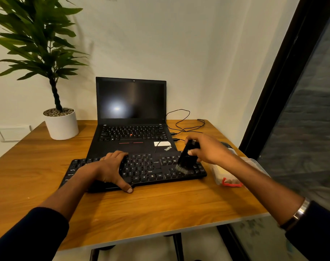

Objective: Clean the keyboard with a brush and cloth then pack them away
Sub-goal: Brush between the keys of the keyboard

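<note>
Gripping the black brush (186, 157), the right hand (207, 149) sets its bristles on the right end of the keyboard (141, 170), which lies on the wooden table (160, 210) before the laptop (131, 117). Left hand (109, 170) rests open on the keys (thumb at the front edge).

Counts: there was one external keyboard (141, 169), one brush (185, 159), one open laptop (131, 117), one potted plant (53, 72), one worktop (151, 208). Two hands were in view: left hand (111, 169) and right hand (207, 149), one per side. One clear lidded container (230, 176) with a red latch sat at the right edge. Two plugs went into the laptop's side; the cable (181, 121) count past there was unclear. One metal bracelet (301, 210) was seen.
</note>
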Motion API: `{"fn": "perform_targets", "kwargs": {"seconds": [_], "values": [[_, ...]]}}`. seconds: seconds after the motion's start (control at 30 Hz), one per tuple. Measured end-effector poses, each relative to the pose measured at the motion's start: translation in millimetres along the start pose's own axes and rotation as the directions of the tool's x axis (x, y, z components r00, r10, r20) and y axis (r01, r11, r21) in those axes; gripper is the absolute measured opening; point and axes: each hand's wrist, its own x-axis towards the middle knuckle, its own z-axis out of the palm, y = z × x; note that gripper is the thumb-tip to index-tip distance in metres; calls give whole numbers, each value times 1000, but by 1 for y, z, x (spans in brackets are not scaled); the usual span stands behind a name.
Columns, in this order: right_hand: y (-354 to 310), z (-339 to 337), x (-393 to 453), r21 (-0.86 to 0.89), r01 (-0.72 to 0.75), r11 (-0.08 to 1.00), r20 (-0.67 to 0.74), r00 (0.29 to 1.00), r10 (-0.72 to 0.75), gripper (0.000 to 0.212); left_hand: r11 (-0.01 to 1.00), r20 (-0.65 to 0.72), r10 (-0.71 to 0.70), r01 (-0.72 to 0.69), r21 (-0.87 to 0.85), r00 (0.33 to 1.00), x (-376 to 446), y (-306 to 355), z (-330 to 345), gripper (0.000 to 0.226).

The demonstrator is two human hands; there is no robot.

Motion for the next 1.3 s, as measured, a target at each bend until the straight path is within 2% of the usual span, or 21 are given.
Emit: {"fn": "perform_targets", "kwargs": {"seconds": [0.1,0.23,0.4,0.53,0.73,0.87,1.07,1.2,1.3], "values": [[7,-4,-4,-15,-9,1000,10,1000,9,32,1000,-2,-3,3,-5,1000,0,-1,1,168],[23,-5,-7,-171,-57,984,-13,998,56,30,1000,-3,-4,4,-6,1000,0,-1,1,169],[27,-10,-6,-379,-42,925,-104,995,2,24,1000,1,4,-4,-6,1000,0,-1,0,169],[21,-1,-7,-369,-35,929,-124,992,-12,26,1000,-4,7,-7,-6,1000,0,-1,1,168],[1,11,-11,-263,26,964,-32,999,-36,34,1000,-5,4,-4,-9,1000,1,-1,1,169],[-3,4,-10,15,-22,1000,31,999,22,39,1000,-2,3,-3,-11,1000,0,0,1,167],[13,-1,-3,-90,-33,995,10,999,34,33,1000,-1,0,0,-3,1000,-1,0,0,166],[18,-9,3,-322,10,947,-69,997,-35,23,1000,-1,-6,6,-4,1000,-1,0,1,164],[10,-10,6,-305,51,951,-2,999,-55,28,1000,1,-7,7,-2,1000,0,-1,1,167]]}}
